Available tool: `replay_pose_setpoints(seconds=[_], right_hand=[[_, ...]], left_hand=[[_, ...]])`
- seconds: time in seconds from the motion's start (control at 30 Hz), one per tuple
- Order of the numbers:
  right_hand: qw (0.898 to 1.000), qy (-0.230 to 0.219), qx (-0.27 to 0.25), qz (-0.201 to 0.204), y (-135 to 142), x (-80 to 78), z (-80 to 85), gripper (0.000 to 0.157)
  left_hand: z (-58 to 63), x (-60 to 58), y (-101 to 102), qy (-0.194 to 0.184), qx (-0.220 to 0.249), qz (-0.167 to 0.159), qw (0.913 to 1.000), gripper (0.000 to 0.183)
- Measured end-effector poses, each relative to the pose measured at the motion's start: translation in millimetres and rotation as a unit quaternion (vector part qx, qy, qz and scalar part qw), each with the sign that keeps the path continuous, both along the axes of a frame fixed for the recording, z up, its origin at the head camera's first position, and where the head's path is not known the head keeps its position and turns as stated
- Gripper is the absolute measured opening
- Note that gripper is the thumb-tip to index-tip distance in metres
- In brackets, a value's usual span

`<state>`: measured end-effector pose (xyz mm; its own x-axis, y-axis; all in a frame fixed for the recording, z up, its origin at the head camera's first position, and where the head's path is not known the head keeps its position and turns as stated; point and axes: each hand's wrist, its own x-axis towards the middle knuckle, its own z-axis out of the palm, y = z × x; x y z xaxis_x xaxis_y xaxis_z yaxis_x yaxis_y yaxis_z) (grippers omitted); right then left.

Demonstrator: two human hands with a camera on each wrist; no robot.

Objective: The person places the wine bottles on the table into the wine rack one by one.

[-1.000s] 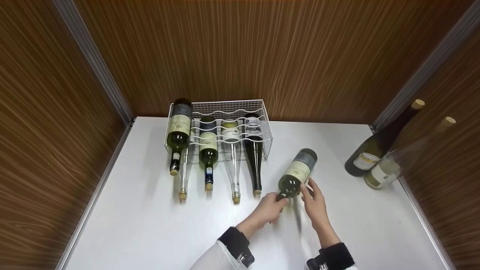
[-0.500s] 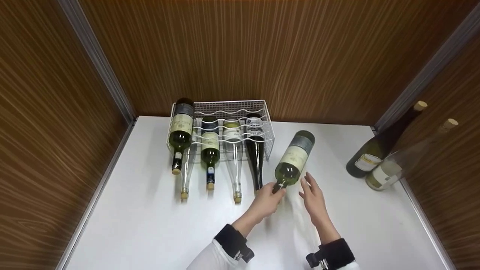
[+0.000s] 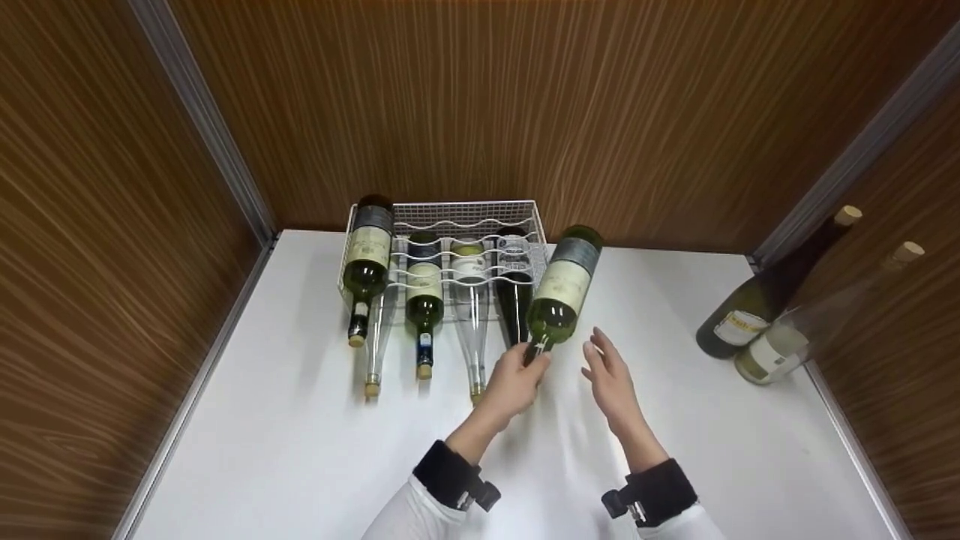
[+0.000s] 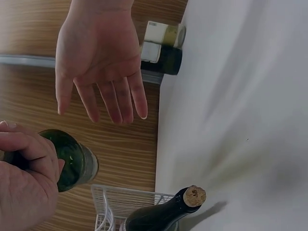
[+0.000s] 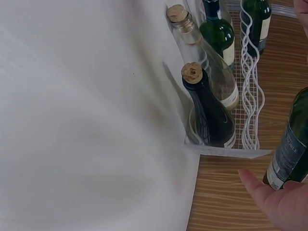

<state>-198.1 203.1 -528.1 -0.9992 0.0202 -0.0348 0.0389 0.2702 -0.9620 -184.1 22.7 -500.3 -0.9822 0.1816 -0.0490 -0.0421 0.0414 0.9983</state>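
Note:
My left hand (image 3: 514, 382) grips the neck of a green wine bottle (image 3: 562, 283) with a cream label. The bottle is raised and tilted, its base pointing away from me, and it overlaps the right end of the white wire rack (image 3: 465, 213) in the head view. The left wrist view shows the curled fingers (image 4: 41, 154) round the neck, hiding the cork end. My right hand (image 3: 611, 381), fingers extended, is just right of the bottle and apart from it. In the rack's lower row lie several bottles, including a dark one (image 3: 514, 296) beside the held bottle.
Another green bottle (image 3: 369, 247) lies on the rack's upper level at the left, neck toward me. A dark bottle (image 3: 724, 319) and a clear bottle (image 3: 772, 351) stand corked at the right. Wood-grain panels (image 3: 465, 97) enclose the white table (image 3: 300, 450) at back and sides.
The held bottle has moved left and up toward the rack with my left hand. My right hand, earlier touching the bottle's side, has come off it and followed slightly.

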Motion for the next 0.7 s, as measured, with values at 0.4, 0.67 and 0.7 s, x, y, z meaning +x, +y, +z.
replay_pose_setpoints(seconds=[0.4, 0.67, 0.7], right_hand=[[0.999, 0.019, 0.004, 0.044, -28, -7.5, 8.6, 0.065], [0.998, 0.029, 0.013, 0.056, -51, -16.3, 11.6, 0.064], [0.998, 0.030, 0.017, 0.057, -54, -17.2, 12.4, 0.063]], left_hand=[[4.6, -8.9, -31, -0.022, 0.097, 0.037, 0.9944, 0.018], [4.6, -13.7, -53, -0.048, 0.118, 0.076, 0.9889, 0.022], [4.5, -14.3, -56, -0.048, 0.116, 0.083, 0.9886, 0.022]])
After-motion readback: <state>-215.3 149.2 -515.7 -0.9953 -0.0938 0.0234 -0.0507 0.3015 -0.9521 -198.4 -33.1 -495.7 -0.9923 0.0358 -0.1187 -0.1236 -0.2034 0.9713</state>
